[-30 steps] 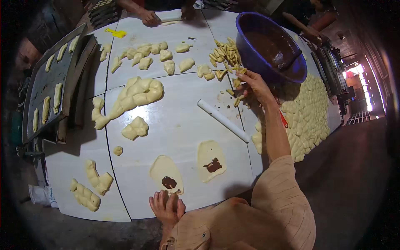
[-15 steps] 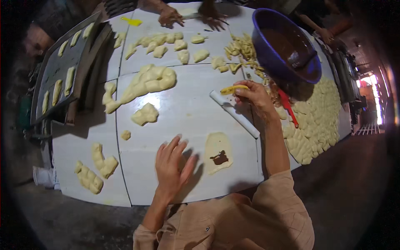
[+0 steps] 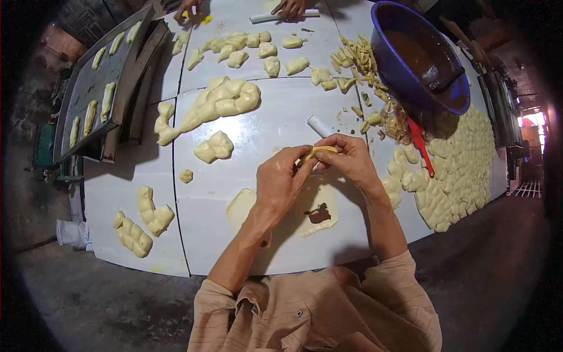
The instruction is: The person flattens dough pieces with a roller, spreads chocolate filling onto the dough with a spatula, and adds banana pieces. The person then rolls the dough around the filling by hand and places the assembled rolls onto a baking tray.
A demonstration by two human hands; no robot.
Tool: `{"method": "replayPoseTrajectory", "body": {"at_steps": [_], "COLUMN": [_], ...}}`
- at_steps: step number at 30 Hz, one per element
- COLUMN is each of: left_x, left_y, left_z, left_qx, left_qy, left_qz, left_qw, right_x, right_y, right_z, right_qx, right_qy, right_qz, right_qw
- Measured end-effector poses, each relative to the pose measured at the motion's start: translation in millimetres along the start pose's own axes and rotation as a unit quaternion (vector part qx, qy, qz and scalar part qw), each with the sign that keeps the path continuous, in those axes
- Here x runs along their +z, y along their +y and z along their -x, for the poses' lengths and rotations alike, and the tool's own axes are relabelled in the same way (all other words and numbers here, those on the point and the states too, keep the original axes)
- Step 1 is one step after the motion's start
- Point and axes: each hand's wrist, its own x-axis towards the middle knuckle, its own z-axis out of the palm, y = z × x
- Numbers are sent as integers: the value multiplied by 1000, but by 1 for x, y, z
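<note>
Both my hands meet over the middle of the table, pinching a long yellow banana slice (image 3: 324,150) between them. My left hand (image 3: 278,180) has its fingers closed at the slice's left end, and my right hand (image 3: 350,161) grips the right end. Just below lies a flattened piece of dough (image 3: 330,196) with a smear of dark brown filling (image 3: 318,213) on it. Another flat dough piece (image 3: 239,208) is partly covered by my left forearm. Behind my right hand a white rolling pin (image 3: 317,125) shows only its far end.
Dough lumps (image 3: 220,100) are spread over the left and far table. Right stand a blue basin (image 3: 384,44) of brown filling, banana slices (image 3: 358,56), a red-handled tool (image 3: 419,141) and many dough pieces (image 3: 460,164). Left is a tray (image 3: 88,114). Another person's hands (image 3: 290,9) work opposite.
My left hand has risen from the table to join my right hand at the banana slice, which has come nearer. Across the table, one of the other person's hands has moved to the yellow scraper.
</note>
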Motion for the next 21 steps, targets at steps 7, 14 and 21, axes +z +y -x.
{"method": "replayPoseTrajectory", "body": {"at_steps": [7,14,21], "left_x": [-3,-58,-95], "left_y": [-10,-20,-44], "left_z": [12,59,132], "left_qx": [-38,-55,-8], "left_qy": [27,-12,-79], "left_qz": [-12,-98,-170], "left_qw": [999,994,982], "right_x": [18,-37,-86], "right_y": [9,19,52], "right_z": [2,-25,-38], "right_qx": [-22,-74,-226], "right_qy": [76,247,243], "right_qz": [38,247,482], "right_qw": [996,934,811]}}
